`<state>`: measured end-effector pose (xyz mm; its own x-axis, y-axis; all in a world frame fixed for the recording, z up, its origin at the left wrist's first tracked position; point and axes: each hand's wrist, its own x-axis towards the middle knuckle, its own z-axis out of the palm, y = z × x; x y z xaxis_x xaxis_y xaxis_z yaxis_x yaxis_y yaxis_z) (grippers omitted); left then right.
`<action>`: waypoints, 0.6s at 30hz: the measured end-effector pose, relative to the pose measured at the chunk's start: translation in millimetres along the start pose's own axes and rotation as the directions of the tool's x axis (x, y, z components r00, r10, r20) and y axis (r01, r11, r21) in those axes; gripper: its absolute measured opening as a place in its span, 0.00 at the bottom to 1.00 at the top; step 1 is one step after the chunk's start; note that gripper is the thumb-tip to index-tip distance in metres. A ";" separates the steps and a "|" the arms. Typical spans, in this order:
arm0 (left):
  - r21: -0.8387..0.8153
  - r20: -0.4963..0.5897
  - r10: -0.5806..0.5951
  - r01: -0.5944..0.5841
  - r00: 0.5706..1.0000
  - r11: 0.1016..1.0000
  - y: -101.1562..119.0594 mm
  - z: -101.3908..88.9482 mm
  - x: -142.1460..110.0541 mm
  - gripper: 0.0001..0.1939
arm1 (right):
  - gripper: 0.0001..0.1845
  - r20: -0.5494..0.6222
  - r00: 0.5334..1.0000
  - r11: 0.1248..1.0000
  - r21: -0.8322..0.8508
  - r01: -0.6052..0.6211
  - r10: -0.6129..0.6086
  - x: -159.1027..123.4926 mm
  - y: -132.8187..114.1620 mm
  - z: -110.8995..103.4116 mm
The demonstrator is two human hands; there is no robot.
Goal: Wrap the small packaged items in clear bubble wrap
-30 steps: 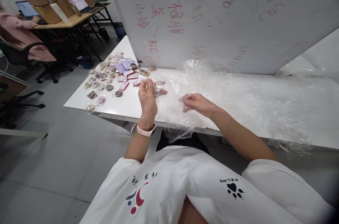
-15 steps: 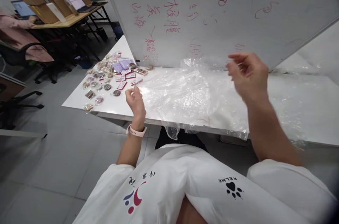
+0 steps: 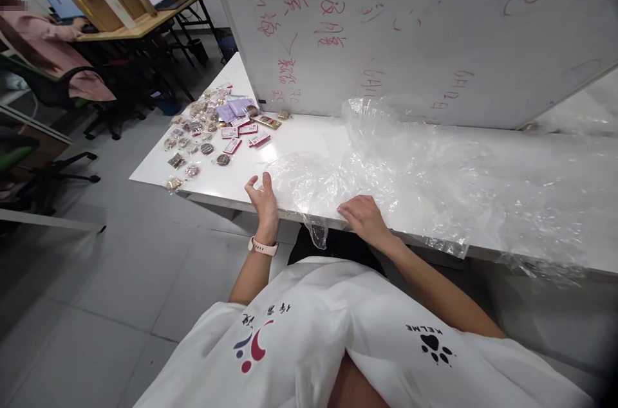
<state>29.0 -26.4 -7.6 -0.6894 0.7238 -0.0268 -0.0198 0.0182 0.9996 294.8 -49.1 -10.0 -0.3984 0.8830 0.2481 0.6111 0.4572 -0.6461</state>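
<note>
Crumpled clear plastic film (image 3: 333, 179) spreads over the white table (image 3: 309, 134), and part of it hangs over the front edge. My left hand (image 3: 264, 199), with a pink band on its wrist, is at that edge by the film's left end. Its thumb and fingers stand apart, with nothing visible between them. My right hand (image 3: 364, 218) rests at the edge farther right, fingers drawn together on the film. Its palm side is hidden from view.
Small wrapped packets (image 3: 207, 148), red-and-white cards (image 3: 232, 145) and purple packets (image 3: 235, 110) lie at the table's left end. A whiteboard (image 3: 410, 41) with red writing stands behind. More clear film (image 3: 541, 202) covers the right side. Someone in pink (image 3: 53, 47) sits at a desk far left.
My right hand has come down and left, from raised above the table to its front edge. The film has sunk flatter. My left hand's fingers have parted.
</note>
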 end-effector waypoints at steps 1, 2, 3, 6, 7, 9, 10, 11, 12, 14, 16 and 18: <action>0.056 0.002 0.036 -0.036 0.999 0.998 -0.3 -1.4 0.2 0.30 | 0.17 -0.031 0.997 0.993 0.100 -0.063 0.066 6.0 -3.5 -10.1; 0.108 -0.010 0.061 -0.060 0.998 0.992 -0.6 -2.7 -0.3 0.31 | 0.18 -0.074 0.989 0.975 0.191 -0.110 0.126 11.3 -8.0 -19.8; 0.148 -0.039 0.069 -0.062 0.997 0.987 -0.9 -3.8 -1.3 0.31 | 0.18 -0.111 0.979 0.955 0.263 -0.137 0.171 16.0 -12.5 -28.7; 0.260 -0.058 0.106 -0.087 0.993 0.962 -1.6 -6.6 -6.4 0.29 | 0.16 -0.129 0.968 0.902 0.406 -0.147 0.216 30.7 -16.6 -50.4; 0.303 -0.052 0.130 -0.109 0.990 0.947 -1.9 -7.6 -8.1 0.29 | 0.15 -0.137 0.955 0.875 0.450 -0.176 0.263 37.9 -12.3 -57.3; 0.385 -0.009 0.195 -0.177 0.981 0.906 -3.0 -10.3 -10.8 0.28 | 0.12 -0.211 0.867 0.794 0.538 -0.283 0.452 57.4 6.3 -73.2; 0.418 0.019 0.226 -0.213 0.974 0.883 -3.9 -12.0 -11.8 0.28 | 0.11 -0.278 0.774 0.745 0.572 -0.343 0.569 68.5 19.7 -82.5; 0.447 0.047 0.246 -0.241 0.968 0.861 -5.0 -14.0 -12.7 0.28 | 0.09 -0.310 0.706 0.714 0.581 -0.390 0.637 79.1 34.4 -92.3; 0.479 0.071 0.253 -0.256 0.965 0.839 -6.2 -16.3 -13.6 0.28 | 0.07 -0.331 0.657 0.696 0.576 -0.429 0.678 88.0 49.1 -102.2; 0.568 0.115 0.235 -0.258 0.965 0.782 -8.3 -21.7 -16.1 0.27 | 0.09 -0.361 0.607 0.690 0.538 -0.485 0.708 96.8 72.2 -120.0; 0.671 0.181 0.212 -0.278 0.960 0.687 -8.3 -27.6 -20.3 0.26 | 0.10 -0.490 0.568 0.750 0.430 -0.502 0.661 91.4 79.1 -132.3; 0.744 0.244 0.261 -0.353 0.934 0.568 -3.8 -32.4 -26.7 0.23 | 0.08 -0.678 0.571 0.860 0.186 -0.475 0.462 76.3 66.3 -135.8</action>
<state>24.0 -68.1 -10.7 -0.4723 0.8491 0.2365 0.7707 0.2676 0.5783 397.8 63.0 64.1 0.5187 0.7876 0.3326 0.5877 -0.0459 -0.8078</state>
